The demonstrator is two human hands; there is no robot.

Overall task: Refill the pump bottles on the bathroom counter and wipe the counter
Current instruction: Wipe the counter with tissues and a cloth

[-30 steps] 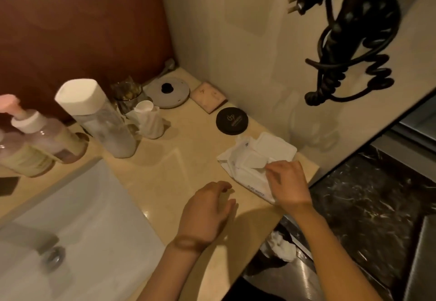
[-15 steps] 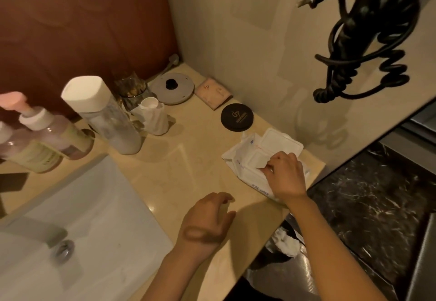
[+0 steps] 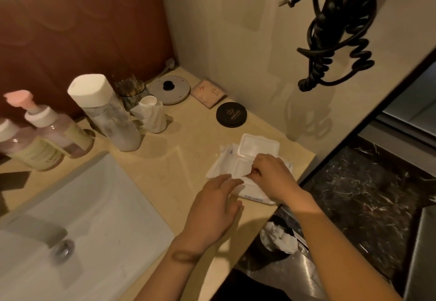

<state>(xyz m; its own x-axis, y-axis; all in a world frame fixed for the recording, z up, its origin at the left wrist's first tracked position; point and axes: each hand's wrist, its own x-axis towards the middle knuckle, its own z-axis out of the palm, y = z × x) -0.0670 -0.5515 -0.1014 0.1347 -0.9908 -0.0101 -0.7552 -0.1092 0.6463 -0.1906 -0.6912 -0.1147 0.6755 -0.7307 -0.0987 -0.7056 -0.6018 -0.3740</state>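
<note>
Station: beige worktop, basin at seven o'clock of the view.

Task items: two pump bottles stand at nine o'clock, touching each other on the worktop behind the basin: the pink-headed pump bottle and, left of it and cut by the frame edge, the labelled pump bottle. Both are upright and well apart from either hand.

Wipes pack: lies flat at the centre-right of the view, near the worktop's right edge, with its flip lid thrown open toward twelve o'clock.

Right hand: fingers curled over the pack's opening, pinching a white wipe at its corner. How far the wipe is out I cannot tell.

Left hand: fingers straight and relaxed — fingertips rest on the pack's edge at its seven o'clock side, grasping nothing.

Other items, ten to one o'clock of the pack:
- clear bottle with white cap
- small white container, just beside it
- grey round lid
- pink square pad
- black disc

A black hair dryer with coiled cord hangs on the wall at one o'clock. A bin holding crumpled white paper sits below the worktop at five o'clock.
</note>
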